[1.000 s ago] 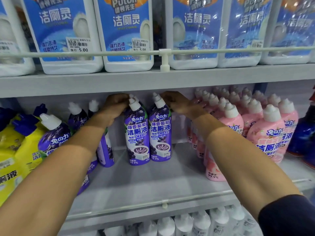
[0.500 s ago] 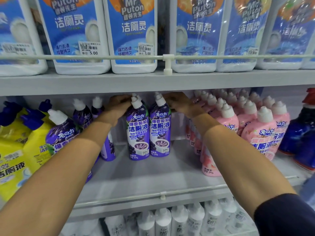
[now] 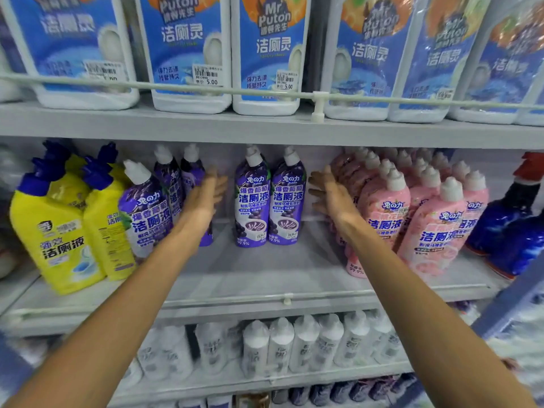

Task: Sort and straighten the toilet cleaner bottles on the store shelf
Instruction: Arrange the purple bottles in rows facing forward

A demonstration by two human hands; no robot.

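Two purple toilet cleaner bottles (image 3: pixel 269 201) with white caps stand upright side by side in the middle of the grey shelf (image 3: pixel 235 278). My left hand (image 3: pixel 206 192) hovers just left of them, fingers straight, holding nothing. My right hand (image 3: pixel 326 192) is spread to their right, also holding nothing, a small gap from the bottles. More purple bottles (image 3: pixel 153 210) lean at the left, partly behind my left arm. A block of pink bottles (image 3: pixel 418 213) fills the right side.
Yellow bottles with blue caps (image 3: pixel 64 231) stand at far left, dark blue spray bottles (image 3: pixel 512 228) at far right. Large white and blue jugs (image 3: pixel 188 54) sit on the shelf above behind a rail. White bottles (image 3: pixel 294 346) line the shelf below.
Both hands have let go of the tops of the two purple bottles, dropped lower and moved apart to either side. The camera view shifted to the left.
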